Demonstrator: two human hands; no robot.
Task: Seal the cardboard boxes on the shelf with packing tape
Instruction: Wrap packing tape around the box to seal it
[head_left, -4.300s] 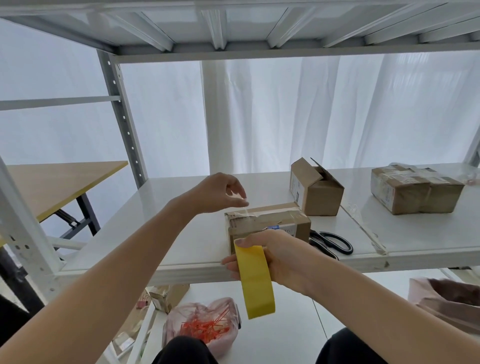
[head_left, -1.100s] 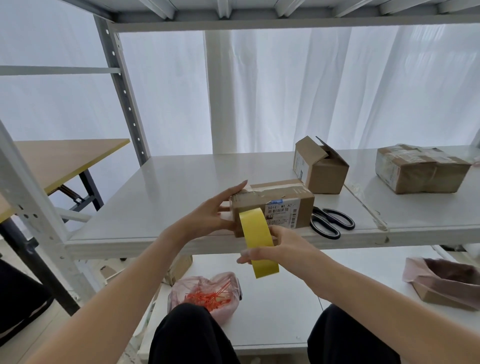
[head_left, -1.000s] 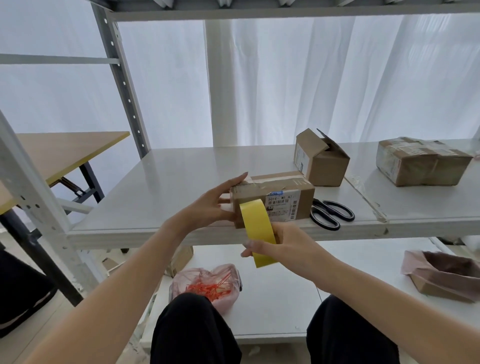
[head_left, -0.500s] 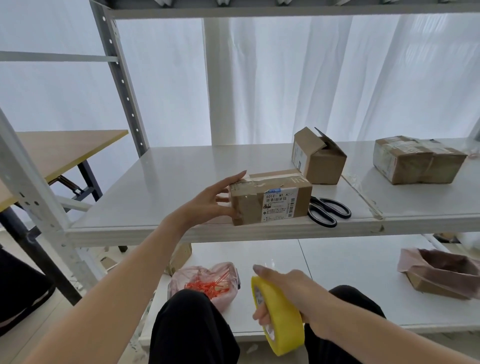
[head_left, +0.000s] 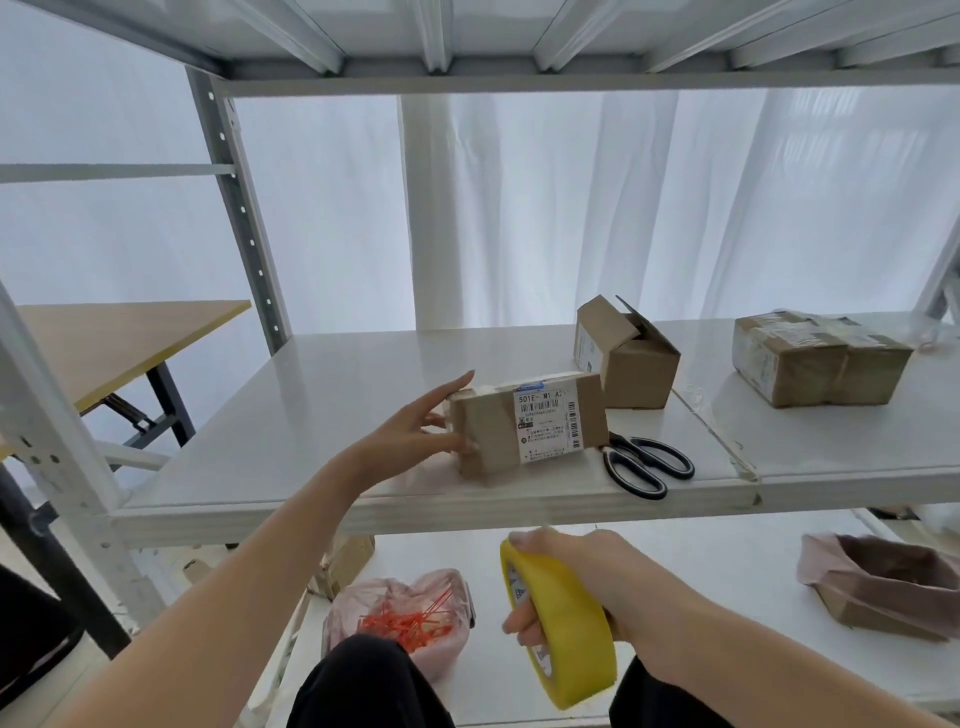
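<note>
We see the left hand with straight fingers touching the left end of the labelled cardboard box, which stands near the front of the white shelf beside the scissors, while the right hand, below the shelf, curls its fingers around the yellow tape roll.
</note>
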